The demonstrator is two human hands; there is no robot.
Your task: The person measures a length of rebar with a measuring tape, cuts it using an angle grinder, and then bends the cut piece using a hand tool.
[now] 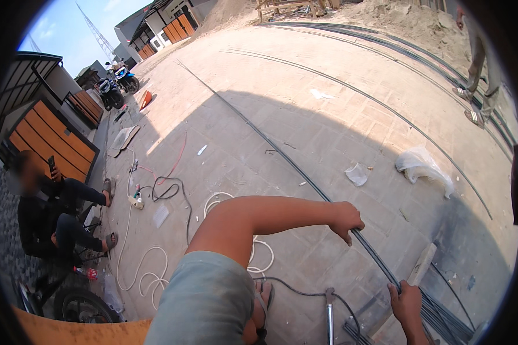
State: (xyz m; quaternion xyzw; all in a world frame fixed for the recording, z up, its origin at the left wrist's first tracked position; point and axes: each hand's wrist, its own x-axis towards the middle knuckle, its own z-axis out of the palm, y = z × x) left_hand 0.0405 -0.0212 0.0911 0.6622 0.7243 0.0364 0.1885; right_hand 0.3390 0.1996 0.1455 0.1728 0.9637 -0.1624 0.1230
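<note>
Left arm (282,215): bent, then stretched across toward right
Left hand (346,221): curled from above, in closed grip
Right hand (407,303): placed lower, also curled

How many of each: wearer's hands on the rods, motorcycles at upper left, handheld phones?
Left hand and right hand on metal rods: 2
Motorcycles at upper left: 2
Phone: 1
Total: 5

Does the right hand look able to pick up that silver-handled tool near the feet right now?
Probably not right away: the right hand is closed on the long rods. If freed, perhaps: the silver-handled tool is to its left, its visible handle uncovered.
</note>
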